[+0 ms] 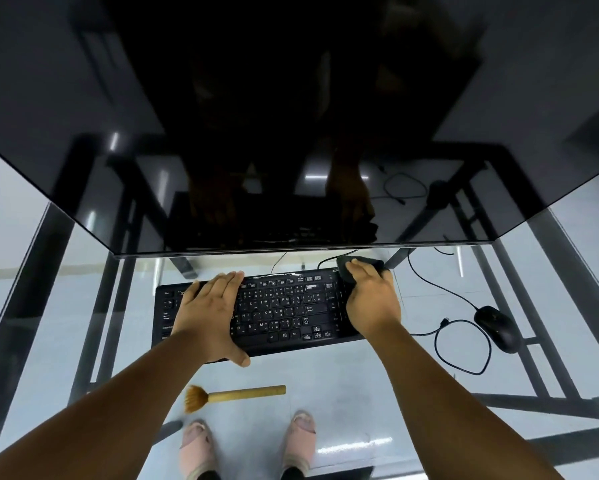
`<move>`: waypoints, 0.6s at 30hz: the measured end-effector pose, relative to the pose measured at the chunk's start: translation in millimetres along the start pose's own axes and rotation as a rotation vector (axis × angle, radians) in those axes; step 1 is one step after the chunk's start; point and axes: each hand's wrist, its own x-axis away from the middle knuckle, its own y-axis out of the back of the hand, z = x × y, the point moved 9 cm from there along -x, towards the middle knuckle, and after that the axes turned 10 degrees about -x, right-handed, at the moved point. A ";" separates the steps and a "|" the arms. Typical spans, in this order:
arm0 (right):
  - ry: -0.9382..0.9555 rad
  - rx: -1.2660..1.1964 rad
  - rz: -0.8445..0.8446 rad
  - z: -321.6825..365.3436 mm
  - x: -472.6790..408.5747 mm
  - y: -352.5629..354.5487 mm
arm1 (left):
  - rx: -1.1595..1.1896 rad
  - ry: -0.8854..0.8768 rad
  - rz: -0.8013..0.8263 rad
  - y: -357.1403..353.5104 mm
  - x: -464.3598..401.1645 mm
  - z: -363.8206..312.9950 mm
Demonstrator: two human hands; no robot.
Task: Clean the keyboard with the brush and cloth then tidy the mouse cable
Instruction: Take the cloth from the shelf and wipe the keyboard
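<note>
Seemingly past brushing: the brush (pixel 235 395) lay idle on the glass tabletop (pixel 325 382). Right hand (pixel 372 299) fingers clutched the dark cloth (pixel 351 268) at the keyboard (pixel 284 306) corner; left hand (pixel 209 313) pressed flat. Mouse cable (pixel 464 344) lay loose, untidied.

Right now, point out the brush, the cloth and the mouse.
brush (pixel 246 393), head view, on the wooden handle.
cloth (pixel 347 271), head view, on the dark fold left of the right hand's fingers.
mouse (pixel 497 328), head view, on its back.

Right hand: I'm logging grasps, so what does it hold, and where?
The right hand grips a dark cloth, bunched under its fingers, on the keyboard's right end.
</note>
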 end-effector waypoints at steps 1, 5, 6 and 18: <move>-0.014 -0.004 0.029 4.8 -4.9 -3.1 | -0.002 -0.002 0.001 -0.1 -0.3 0.5; -0.011 0.004 0.130 15.6 -15.7 -8.3 | -0.011 -0.004 0.005 -1.2 0.0 0.8; -0.007 0.009 0.143 14.3 -16.2 -7.1 | -0.014 -0.006 0.007 -1.2 0.1 0.4; 0.092 -0.060 -0.055 10.2 30.5 -6.7 | -0.073 -0.074 0.044 -6.1 6.1 -4.4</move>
